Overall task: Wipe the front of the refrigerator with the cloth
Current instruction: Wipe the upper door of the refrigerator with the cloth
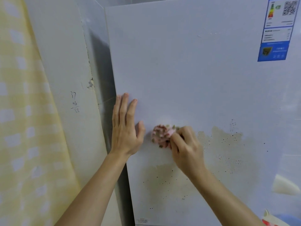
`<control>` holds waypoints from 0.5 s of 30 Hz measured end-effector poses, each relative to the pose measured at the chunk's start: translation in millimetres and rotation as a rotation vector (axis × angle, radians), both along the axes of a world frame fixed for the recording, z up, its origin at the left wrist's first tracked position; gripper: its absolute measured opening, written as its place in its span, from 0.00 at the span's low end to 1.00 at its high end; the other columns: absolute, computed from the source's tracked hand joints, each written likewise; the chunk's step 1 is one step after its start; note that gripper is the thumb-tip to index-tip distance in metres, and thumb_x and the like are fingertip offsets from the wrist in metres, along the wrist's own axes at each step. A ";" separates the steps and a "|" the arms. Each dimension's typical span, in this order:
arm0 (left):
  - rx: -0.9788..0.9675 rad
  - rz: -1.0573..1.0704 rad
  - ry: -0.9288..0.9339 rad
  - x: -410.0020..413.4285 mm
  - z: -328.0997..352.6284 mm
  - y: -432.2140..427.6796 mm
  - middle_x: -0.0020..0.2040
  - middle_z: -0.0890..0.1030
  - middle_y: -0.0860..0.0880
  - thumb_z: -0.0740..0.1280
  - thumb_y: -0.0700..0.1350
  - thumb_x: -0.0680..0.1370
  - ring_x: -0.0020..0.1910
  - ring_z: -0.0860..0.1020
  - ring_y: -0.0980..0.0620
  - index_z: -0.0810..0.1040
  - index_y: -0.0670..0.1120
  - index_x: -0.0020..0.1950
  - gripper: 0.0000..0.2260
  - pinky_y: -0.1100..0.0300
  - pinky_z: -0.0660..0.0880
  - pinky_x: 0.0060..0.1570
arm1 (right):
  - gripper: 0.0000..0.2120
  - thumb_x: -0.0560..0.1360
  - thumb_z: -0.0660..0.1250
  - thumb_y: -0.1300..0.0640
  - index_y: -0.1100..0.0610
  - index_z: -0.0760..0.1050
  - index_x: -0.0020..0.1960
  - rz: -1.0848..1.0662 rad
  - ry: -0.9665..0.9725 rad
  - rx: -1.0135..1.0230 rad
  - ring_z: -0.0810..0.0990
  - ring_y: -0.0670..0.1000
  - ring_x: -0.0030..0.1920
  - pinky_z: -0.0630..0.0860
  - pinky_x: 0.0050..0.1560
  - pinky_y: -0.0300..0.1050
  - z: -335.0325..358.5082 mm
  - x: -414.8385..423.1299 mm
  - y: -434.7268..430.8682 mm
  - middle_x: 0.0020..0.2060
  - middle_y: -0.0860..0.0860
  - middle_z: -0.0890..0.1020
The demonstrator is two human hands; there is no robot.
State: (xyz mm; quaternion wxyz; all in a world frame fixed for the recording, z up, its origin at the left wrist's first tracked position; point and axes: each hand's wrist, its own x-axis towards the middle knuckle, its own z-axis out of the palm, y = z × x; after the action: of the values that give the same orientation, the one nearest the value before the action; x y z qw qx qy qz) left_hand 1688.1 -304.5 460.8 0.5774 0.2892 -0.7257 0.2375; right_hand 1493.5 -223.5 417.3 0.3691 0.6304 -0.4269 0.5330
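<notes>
Two hands are at work on the refrigerator (179,70) front: the left hand (125,132) lies flat with its fingers straight, pressed against the door near its left edge, and the right hand (187,147) has its fingers curled round a wadded pink cloth (161,135), holding it against the door just right of the left thumb. The step in hand looks like scrubbing. To do it well, I would keep the left palm braced so the door does not swing, press the wad firmly, and work in overlapping strokes toward the dirt, turning the cloth to a fresher face (it already looks soiled with brown bits). By count there is one cloth; two brownish smears, one patch (228,141) to the right of the right hand and one lower patch (162,176) beneath it; dark specks too many to count around both; and one energy label (276,30) at the upper right
</notes>
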 end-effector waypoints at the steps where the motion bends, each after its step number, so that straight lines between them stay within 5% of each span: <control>1: 0.000 -0.003 0.000 -2.3 -0.4 1.1 0.85 0.56 0.38 0.64 0.41 0.80 0.86 0.50 0.37 0.62 0.37 0.82 0.30 0.42 0.52 0.84 | 0.14 0.68 0.73 0.78 0.63 0.75 0.36 0.022 0.058 0.046 0.71 0.55 0.35 0.66 0.27 0.47 -14.3 -5.9 3.1 0.36 0.55 0.74; 7: -0.025 -0.017 -0.042 -20.4 0.1 6.5 0.84 0.58 0.38 0.66 0.39 0.79 0.85 0.52 0.38 0.64 0.38 0.82 0.31 0.37 0.54 0.83 | 0.14 0.82 0.65 0.63 0.62 0.80 0.39 0.049 0.304 0.130 0.73 0.54 0.36 0.70 0.30 0.47 -6.6 -36.0 18.9 0.37 0.54 0.77; 15: -0.039 -0.031 0.013 -43.3 -0.9 10.3 0.85 0.56 0.38 0.65 0.36 0.77 0.85 0.50 0.35 0.62 0.37 0.81 0.32 0.41 0.50 0.84 | 0.05 0.77 0.69 0.71 0.65 0.83 0.46 -0.100 -0.138 -0.105 0.74 0.58 0.41 0.69 0.30 0.47 77.4 -49.6 12.4 0.41 0.57 0.76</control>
State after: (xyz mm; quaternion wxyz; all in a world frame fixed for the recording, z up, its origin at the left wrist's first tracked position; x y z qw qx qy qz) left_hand 1644.8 -294.2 459.9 0.5911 0.2682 -0.7217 0.2407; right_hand 1443.9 -211.1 494.8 0.3975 0.5499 -0.4538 0.5777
